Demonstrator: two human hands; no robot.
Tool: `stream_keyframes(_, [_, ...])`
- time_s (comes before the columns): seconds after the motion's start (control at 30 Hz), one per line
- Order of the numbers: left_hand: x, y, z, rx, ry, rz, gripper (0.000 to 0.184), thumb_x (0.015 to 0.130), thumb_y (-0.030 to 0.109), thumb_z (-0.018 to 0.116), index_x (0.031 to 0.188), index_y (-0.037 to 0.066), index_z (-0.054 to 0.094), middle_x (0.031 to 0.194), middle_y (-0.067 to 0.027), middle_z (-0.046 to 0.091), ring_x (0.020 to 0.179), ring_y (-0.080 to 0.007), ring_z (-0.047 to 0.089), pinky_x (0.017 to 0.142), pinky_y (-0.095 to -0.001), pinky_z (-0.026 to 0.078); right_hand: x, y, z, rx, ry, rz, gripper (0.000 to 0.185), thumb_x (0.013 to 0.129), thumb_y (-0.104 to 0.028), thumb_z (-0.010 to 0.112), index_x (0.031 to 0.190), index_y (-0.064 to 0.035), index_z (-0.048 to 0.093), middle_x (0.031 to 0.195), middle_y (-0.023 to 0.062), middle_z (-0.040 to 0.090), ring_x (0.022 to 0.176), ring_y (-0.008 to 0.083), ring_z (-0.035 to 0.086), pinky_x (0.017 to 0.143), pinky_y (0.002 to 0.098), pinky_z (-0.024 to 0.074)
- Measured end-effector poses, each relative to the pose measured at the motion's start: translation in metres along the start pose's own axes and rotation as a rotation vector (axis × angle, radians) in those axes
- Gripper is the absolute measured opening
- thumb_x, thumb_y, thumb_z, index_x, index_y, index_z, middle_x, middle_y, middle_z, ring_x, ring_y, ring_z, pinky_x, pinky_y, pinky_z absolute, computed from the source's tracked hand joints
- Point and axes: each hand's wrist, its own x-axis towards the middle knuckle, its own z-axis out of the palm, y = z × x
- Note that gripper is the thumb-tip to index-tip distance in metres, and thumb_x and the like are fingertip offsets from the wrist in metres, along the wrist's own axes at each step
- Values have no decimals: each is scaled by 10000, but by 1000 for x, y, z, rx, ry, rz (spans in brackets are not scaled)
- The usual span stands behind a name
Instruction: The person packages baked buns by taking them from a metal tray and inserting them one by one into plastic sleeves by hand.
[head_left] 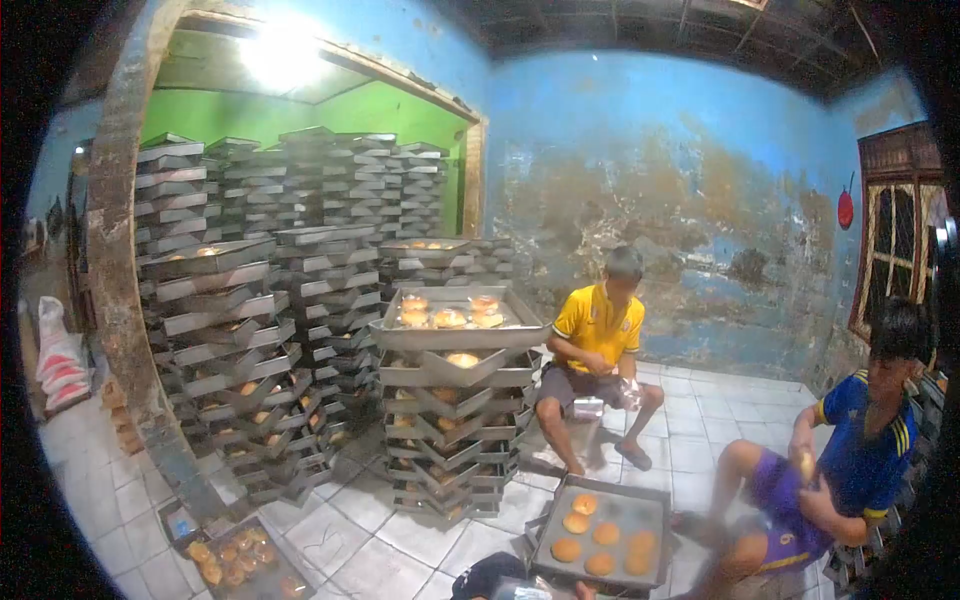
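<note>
At the very bottom edge, a small skin-coloured part of my right hand [584, 592] shows beside the near side of a metal tray [655, 492]; its fingers are too cut off to read. Round golden buns [606, 533] lie spaced out in that tray on the floor. Just left of the hand is a shiny clear packet [520, 590], next to dark cloth [487, 577]. What holds the packet is hidden. My left hand is not in view.
Tall stacks of metal trays [455, 405] with buns stand at centre and left. A tray of wrapped buns [238, 558] lies lower left. A seated person in yellow [600, 330] and one in blue [868, 430] are ahead and right, each handling something.
</note>
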Motion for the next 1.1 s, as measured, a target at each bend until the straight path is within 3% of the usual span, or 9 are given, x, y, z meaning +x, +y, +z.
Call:
stream_keyframes(0.1, [-32,40,6,35,30,-101,211,973,266,712,878,90,648,754,11,592,738,-103,523,643,-304,458,-3,-5,12,351,-174,200,670,935,-164,749,1510,-112,407,1199,77,676,1024,209,635,954,404,514])
stream_keyframes(0.13, [-16,-23,0,236,179,134,199,976,279,705,897,104,653,780,0,607,744,-106,513,646,-314,462,-22,-71,1,-311,-259,-63,487,938,-328,720,1271,17,634,1134,196,696,1085,274,672,962,429,514])
stream_keyframes(0.2, [-32,7,-19,607,160,43,676,873,373,772,1390,10,532,1568,-278,385,1397,-367,465,1149,-471,379,-28,-69,17,-157,-291,68,466,880,-309,752,1219,-5,657,1045,149,727,966,260,685,869,381,541])
stream_keyframes(0.27, [-28,22,-13,949,136,394,791,881,299,754,1566,124,399,1606,-234,355,1464,-419,355,1195,-524,313,-33,-87,26,-384,-284,-13,440,867,-250,730,1231,-21,638,1041,182,710,973,273,677,839,407,541])
stream_keyframes(0.33, [-12,-9,-24,1136,19,538,557,873,237,735,1411,176,605,1616,-208,353,1481,-438,322,1195,-570,299,-35,-67,34,-617,-17,-565,595,843,-265,760,1358,-42,563,1327,219,586,1253,382,556,1066,472,453])
stream_keyframes(0.5, [-17,-16,-31,1183,-66,814,368,766,143,795,1129,105,757,1516,-203,503,1429,-469,409,1146,-603,360,-61,-154,18,-855,-113,-556,600,807,-247,794,1340,-83,574,1348,163,563,1327,398,471,1167,555,312])
stream_keyframes(0.83, [59,30,-46,33,-234,-281,401,989,239,673,1305,-5,642,1037,-184,746,842,-194,724,732,-315,582,112,-67,-69,355,-441,160,354,976,-279,658,1209,-12,644,1048,122,748,910,162,724,759,312,577])
stream_keyframes(0.93, [105,44,-29,-244,265,-309,305,1006,272,646,1024,-32,650,907,-139,724,698,-164,679,597,-288,541,214,107,-109,-1199,-289,-168,401,960,-312,635,1249,-34,640,1124,217,722,1045,387,699,877,438,547])
stream_keyframes(1.1, [132,6,-12,-274,360,-403,272,1011,237,629,959,-29,631,743,-97,676,636,-179,657,549,-283,516,321,126,-62,-1168,-400,88,414,956,-292,608,1274,-29,642,1205,235,682,1179,424,620,981,458,503])
